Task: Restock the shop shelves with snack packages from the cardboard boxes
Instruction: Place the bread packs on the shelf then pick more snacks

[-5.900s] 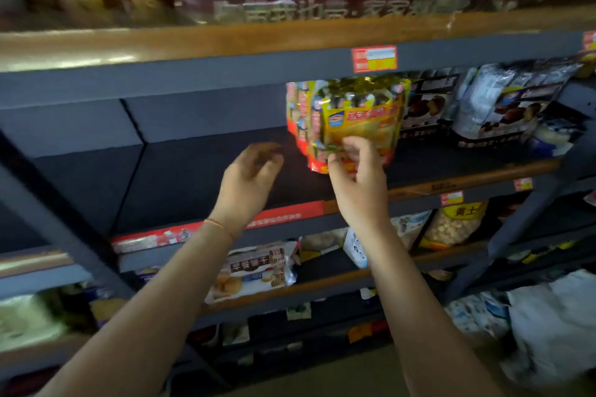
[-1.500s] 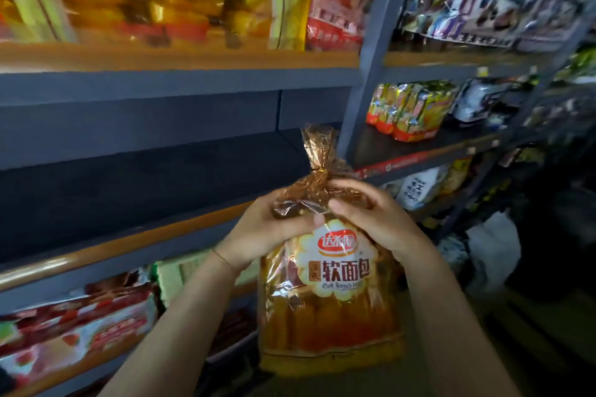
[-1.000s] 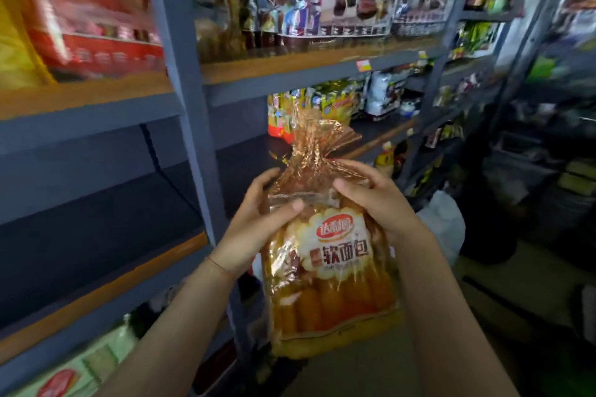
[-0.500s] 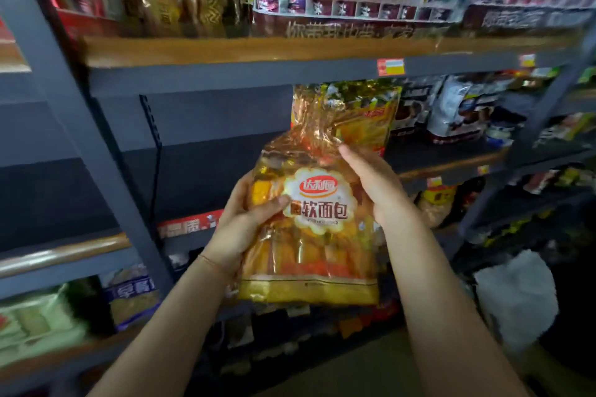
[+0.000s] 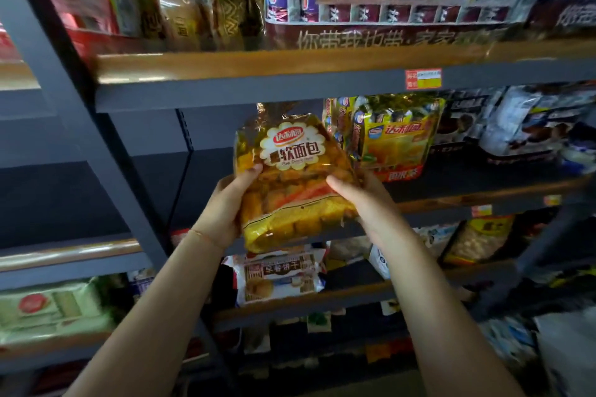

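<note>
A clear orange bag of soft bread (image 5: 292, 177) with a white flower-shaped label is held up in front of the middle shelf (image 5: 206, 203). My left hand (image 5: 225, 206) grips its left side, thumb on the front. My right hand (image 5: 364, 200) grips its right side, thumb across the front. The bag tilts with its tied top toward the shelf, just left of a row of yellow snack bags (image 5: 393, 138) standing on that shelf. The shelf surface left of the bag is dark and bare.
A dark upright post (image 5: 106, 151) runs diagonally at left. The upper shelf (image 5: 290, 61) carries chocolate-cake and other packs. Dark and white packages (image 5: 516, 126) stand at right. A biscuit pack (image 5: 277, 274) lies on the lower shelf. A white bag (image 5: 567, 348) sits at bottom right.
Both hands have lifted the bread bag up and forward toward the middle shelf, tilting its top inward. My grip has slid lower on the bag's sides. The view has come closer to the shelf.
</note>
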Available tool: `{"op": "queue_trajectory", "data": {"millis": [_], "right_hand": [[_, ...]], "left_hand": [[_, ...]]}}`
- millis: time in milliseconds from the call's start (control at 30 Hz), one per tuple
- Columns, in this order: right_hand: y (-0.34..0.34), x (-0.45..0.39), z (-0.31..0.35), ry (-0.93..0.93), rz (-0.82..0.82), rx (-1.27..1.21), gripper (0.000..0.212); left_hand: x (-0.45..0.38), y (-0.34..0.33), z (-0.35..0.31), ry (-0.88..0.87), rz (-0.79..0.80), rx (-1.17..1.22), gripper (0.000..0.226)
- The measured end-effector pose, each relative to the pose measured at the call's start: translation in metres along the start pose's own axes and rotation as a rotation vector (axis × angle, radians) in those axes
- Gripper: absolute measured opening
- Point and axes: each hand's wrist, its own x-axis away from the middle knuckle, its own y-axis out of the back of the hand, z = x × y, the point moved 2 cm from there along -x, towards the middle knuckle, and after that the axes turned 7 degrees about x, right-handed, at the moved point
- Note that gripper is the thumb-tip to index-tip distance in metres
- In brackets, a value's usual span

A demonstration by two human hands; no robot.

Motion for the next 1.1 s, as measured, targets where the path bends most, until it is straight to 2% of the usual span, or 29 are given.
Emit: {"op": "queue_trajectory", "data": {"millis": [133,300,400,500,667,800,1100], "right_hand": [[-0.004,-0.016,0.006,0.074,0.003,0.034,0.078],[-0.012,-0.03,0.018,0.118,-0.009,0.147,0.044],[-0.017,-0.042,0.027,0.12,-0.039,0.253,0.054],[-0.024,-0.054,0.032,0.139,-0.057,0.35,0.064],[-0.032,-0.068,0.02,0.151,-0.089,0.519,0.051],[-0.034,-0.078,0.016,0.149,-0.14,0.587,0.058],[-0.048,-0.125,0.02,0.125,-0.259,0.642,0.058]], "left_hand": [[-0.002,0.0,0.002,-0.105,-0.058,-0.04,0.076],[-0.016,-0.004,-0.025,-0.201,-0.024,-0.081,0.066],[-0.033,-0.005,-0.039,-0.232,-0.032,-0.147,0.054],[-0.051,-0.003,-0.045,-0.271,-0.038,-0.242,0.056],[-0.08,0.02,-0.042,-0.283,-0.086,-0.572,0.071],[-0.091,0.018,-0.043,-0.329,-0.065,-0.583,0.06],[-0.134,0.011,-0.049,-0.438,-0.165,-0.689,0.073]]}}
